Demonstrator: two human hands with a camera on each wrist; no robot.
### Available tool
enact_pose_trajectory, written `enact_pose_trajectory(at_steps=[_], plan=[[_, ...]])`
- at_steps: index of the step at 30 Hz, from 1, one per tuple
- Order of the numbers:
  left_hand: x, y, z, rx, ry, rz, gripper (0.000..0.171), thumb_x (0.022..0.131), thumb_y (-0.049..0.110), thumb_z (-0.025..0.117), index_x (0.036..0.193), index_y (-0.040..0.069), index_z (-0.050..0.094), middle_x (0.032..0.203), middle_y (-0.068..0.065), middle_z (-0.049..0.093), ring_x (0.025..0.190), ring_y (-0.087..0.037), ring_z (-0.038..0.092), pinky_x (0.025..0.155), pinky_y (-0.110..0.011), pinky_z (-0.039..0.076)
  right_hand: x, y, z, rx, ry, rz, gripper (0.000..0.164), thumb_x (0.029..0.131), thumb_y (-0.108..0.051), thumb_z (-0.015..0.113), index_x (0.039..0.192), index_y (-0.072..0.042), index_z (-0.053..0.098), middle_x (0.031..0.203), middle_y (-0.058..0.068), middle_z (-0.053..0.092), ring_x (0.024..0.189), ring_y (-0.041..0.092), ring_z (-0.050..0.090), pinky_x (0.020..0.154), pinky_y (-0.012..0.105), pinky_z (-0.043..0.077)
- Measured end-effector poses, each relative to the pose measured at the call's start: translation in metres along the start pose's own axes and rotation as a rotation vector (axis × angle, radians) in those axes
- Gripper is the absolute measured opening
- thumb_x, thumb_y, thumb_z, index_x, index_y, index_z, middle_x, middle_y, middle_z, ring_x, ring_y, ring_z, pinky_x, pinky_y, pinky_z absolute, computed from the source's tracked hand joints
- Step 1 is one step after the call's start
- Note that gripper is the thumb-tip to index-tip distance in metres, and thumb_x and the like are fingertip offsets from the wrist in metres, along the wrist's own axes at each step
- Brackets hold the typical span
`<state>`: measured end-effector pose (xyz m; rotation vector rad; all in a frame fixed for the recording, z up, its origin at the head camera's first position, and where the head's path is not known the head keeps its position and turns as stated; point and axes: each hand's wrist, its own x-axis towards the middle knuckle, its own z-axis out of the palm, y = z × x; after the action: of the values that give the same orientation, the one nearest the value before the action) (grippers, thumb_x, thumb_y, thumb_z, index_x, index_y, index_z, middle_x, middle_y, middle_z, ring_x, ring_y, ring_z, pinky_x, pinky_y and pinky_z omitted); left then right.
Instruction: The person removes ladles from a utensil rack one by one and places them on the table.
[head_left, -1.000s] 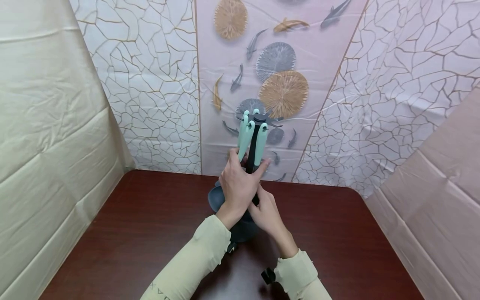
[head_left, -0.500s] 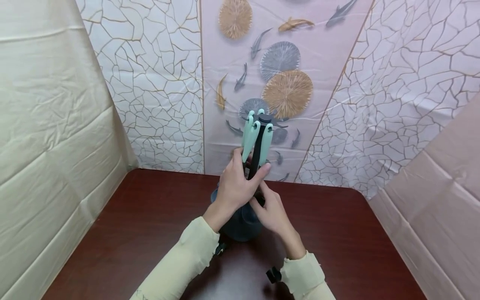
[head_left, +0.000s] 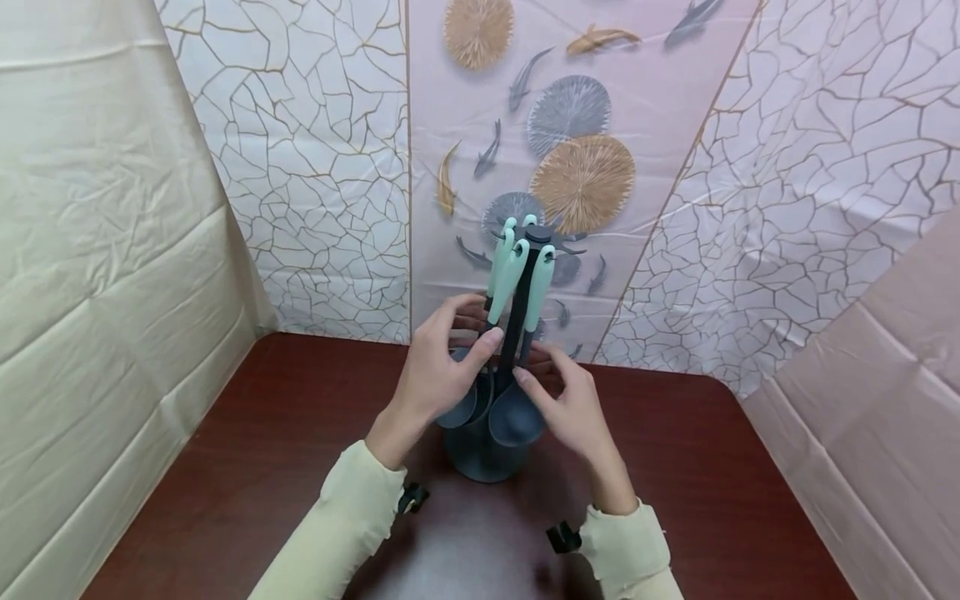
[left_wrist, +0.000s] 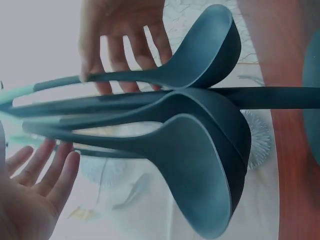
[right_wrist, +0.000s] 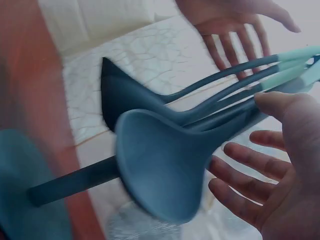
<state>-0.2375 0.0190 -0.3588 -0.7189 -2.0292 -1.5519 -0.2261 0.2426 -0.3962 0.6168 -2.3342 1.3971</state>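
A dark utensil stand (head_left: 486,460) stands upright on the table, its post rising to a hooked top. Several utensils with mint-green handles hang from it. A dark ladle (head_left: 517,417) hangs at the front right; in the left wrist view, a wide-bowled utensil (left_wrist: 192,170) hangs on the other side. My left hand (head_left: 431,371) is beside the left handles, fingers spread and apart from them. On the other side is my right hand (head_left: 573,408), fingers loose, its thumb at the ladle's shaft; whether it touches, I cannot tell.
The dark red-brown table (head_left: 322,392) lies under the stand. Behind it hangs a patterned cloth (head_left: 322,167) with fish and round leaf shapes. Plain cream cloth (head_left: 112,250) hangs at the left, and a pale cloth (head_left: 862,358) closes the right side.
Both hands were gripping the stand and its hanging utensils. They have let go and moved apart to either side, and the ladle bowls now show between them.
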Motion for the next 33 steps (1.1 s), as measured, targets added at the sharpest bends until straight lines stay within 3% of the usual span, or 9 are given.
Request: enact_pose_trajectory(at_steps=[7, 13, 19, 25, 29, 33], plan=[[-0.008, -0.01, -0.016, -0.054, 0.089, 0.02, 0.052, 0.103, 0.043, 0.066, 0.147, 0.017, 0.057, 0.13, -0.004, 0.068, 0.119, -0.022, 0.068, 0.095, -0.047, 0.061, 0.002, -0.023, -0.012, 0.019, 0.057, -0.027, 0.045, 0.103, -0.019, 0.072, 0.147, -0.02, 0.062, 0.126, 0.004, 0.073, 0.107, 0.019, 0.073, 0.09, 0.029, 0.059], [-0.006, -0.02, -0.022, -0.057, 0.121, 0.044, 0.056, 0.104, 0.048, 0.063, 0.154, 0.025, 0.052, 0.139, -0.007, 0.064, 0.128, -0.021, 0.064, 0.1, -0.052, 0.057, 0.005, -0.037, -0.017, -0.04, 0.15, -0.101, 0.051, 0.102, -0.017, 0.074, 0.15, -0.025, 0.059, 0.129, 0.002, 0.071, 0.11, 0.018, 0.071, 0.093, 0.039, 0.06], [-0.001, -0.024, -0.022, -0.04, 0.099, 0.053, 0.058, 0.104, 0.046, 0.063, 0.157, 0.03, 0.048, 0.146, -0.004, 0.061, 0.134, -0.021, 0.059, 0.105, -0.05, 0.054, 0.003, -0.051, -0.019, -0.088, 0.234, -0.149, 0.054, 0.1, -0.017, 0.076, 0.15, -0.028, 0.059, 0.129, 0.0, 0.071, 0.108, 0.019, 0.072, 0.094, 0.04, 0.059], [-0.002, -0.033, -0.015, -0.071, 0.043, 0.008, 0.061, 0.103, 0.04, 0.068, 0.159, 0.03, 0.046, 0.149, -0.002, 0.059, 0.137, -0.021, 0.057, 0.109, -0.049, 0.052, 0.0, -0.053, -0.013, -0.117, 0.297, -0.174, 0.052, 0.098, -0.012, 0.078, 0.146, -0.022, 0.062, 0.126, 0.001, 0.073, 0.105, 0.021, 0.074, 0.094, 0.039, 0.059], [-0.006, -0.039, -0.009, -0.087, 0.006, -0.037, 0.065, 0.102, 0.037, 0.071, 0.161, 0.029, 0.044, 0.152, -0.003, 0.057, 0.139, -0.022, 0.056, 0.109, -0.051, 0.051, -0.001, -0.05, -0.005, -0.142, 0.305, -0.196, 0.05, 0.098, -0.012, 0.079, 0.145, -0.018, 0.064, 0.124, 0.004, 0.073, 0.104, 0.023, 0.074, 0.094, 0.044, 0.059], [-0.01, -0.044, -0.004, -0.079, -0.019, -0.072, 0.071, 0.101, 0.036, 0.073, 0.163, 0.035, 0.039, 0.154, -0.004, 0.055, 0.14, -0.027, 0.055, 0.108, -0.057, 0.051, 0.0, -0.047, 0.002, -0.165, 0.286, -0.22, 0.049, 0.098, -0.012, 0.079, 0.145, -0.014, 0.063, 0.124, 0.007, 0.072, 0.103, 0.026, 0.075, 0.093, 0.049, 0.059]])
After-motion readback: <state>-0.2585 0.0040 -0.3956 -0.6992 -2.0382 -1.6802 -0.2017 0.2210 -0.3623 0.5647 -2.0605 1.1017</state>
